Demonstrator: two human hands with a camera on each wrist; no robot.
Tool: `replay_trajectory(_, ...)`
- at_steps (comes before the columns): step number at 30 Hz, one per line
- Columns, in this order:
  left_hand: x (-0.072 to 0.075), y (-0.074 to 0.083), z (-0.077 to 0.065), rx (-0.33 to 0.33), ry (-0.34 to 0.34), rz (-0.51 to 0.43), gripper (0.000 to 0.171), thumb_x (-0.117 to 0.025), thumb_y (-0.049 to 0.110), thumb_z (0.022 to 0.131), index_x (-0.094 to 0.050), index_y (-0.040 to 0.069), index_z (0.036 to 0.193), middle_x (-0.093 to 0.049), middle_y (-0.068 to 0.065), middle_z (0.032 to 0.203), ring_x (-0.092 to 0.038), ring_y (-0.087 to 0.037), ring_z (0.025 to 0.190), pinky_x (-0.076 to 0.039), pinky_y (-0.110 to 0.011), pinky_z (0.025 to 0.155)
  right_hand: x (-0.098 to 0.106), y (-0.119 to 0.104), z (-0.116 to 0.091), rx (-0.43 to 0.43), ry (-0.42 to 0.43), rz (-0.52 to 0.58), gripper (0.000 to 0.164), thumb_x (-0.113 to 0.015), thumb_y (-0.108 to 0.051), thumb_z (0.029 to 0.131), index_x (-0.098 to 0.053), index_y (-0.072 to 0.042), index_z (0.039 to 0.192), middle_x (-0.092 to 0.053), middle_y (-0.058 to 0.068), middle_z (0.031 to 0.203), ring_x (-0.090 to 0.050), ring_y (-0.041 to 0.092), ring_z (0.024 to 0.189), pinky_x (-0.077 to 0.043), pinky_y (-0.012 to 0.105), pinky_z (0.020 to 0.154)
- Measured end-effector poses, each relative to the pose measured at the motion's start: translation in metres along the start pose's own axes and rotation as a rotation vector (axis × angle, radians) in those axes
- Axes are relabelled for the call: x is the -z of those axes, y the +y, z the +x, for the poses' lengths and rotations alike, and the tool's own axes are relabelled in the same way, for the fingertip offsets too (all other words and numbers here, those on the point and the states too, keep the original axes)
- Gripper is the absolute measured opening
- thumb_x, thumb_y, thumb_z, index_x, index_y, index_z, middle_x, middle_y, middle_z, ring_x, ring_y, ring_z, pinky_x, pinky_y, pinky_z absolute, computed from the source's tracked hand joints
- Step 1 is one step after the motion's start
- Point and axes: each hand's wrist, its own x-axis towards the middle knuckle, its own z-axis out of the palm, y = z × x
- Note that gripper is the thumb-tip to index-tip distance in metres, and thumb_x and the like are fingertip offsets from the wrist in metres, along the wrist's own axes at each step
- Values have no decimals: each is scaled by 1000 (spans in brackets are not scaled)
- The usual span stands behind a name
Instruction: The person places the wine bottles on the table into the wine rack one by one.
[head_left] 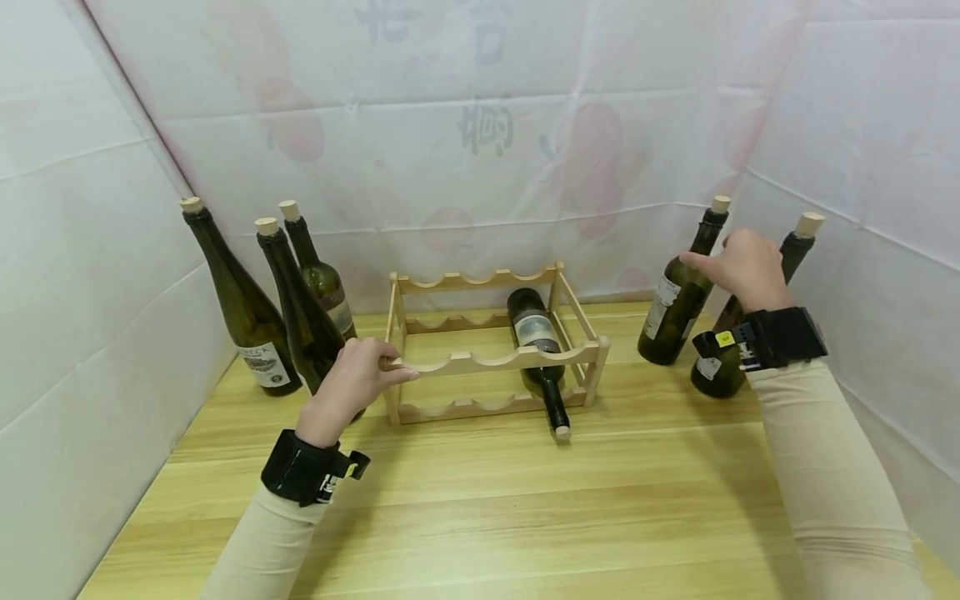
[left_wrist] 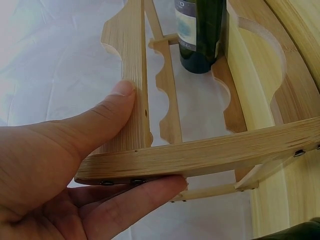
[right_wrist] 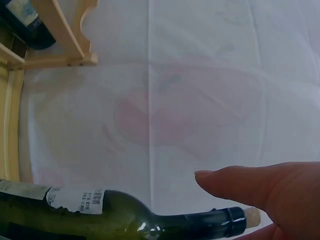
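A pale wooden rack (head_left: 480,361) stands on the worktop (head_left: 487,517), its two tiers of rails cut in scallops. One dark bottle (head_left: 537,329) lies in the lower tier near the right end, its corked neck jutting out over the front rail. To the left of the rack stand three corked green-glass bottles: a tall labelled bottle (head_left: 240,308), a slim bottle (head_left: 296,296) and a rear bottle (head_left: 324,282). To its right are a white-labelled bottle (head_left: 667,304) and an outer bottle (head_left: 717,372), partly hidden by the arm. Whether the glass holds liquid I cannot tell. The worktop has a streaky yellow wood grain; creased white sheeting (head_left: 450,167) surrounds it.

The left hand (head_left: 352,379) is clamped on the rack's front upper corner, thumb above, fingers beneath. The right hand (head_left: 742,268) is beside the white-labelled bottle's neck, thumb extended and clear of the glass; its other fingers are mostly hidden.
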Motion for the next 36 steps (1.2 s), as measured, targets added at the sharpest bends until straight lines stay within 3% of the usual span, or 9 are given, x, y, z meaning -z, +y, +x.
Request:
replay_trajectory(9,-1,-1,0,7,2,-7,15,-75,30,81,-70,18,73,-66,2,71,-55,-7,54,-45,-27,52,-13,14,22,-98,-79,56,56,-65,-51,84,-35,-13,56,-25,-3,50,-35,19,42,-31,34,43)
replay_trajectory(22,-2,1,-1,34,-9,-14,17,-75,29,81,-68,18,71,-62,2,65,-52,-10,52,-42,-27,51,-38,31,44,-123,42,37,65,-65,-63,77,-36,-12,50,-28,-2,45,-38,23,43,-30,37,48)
replay_trajectory(36,-4,-1,-1,40,-12,-13,18,-74,30,81,-67,16,71,-62,3,69,-54,-9,55,-43,-27,52,-44,31,53,-141,2,102,59,-68,-56,79,-43,-7,59,-35,1,48,-42,22,44,-35,35,44)
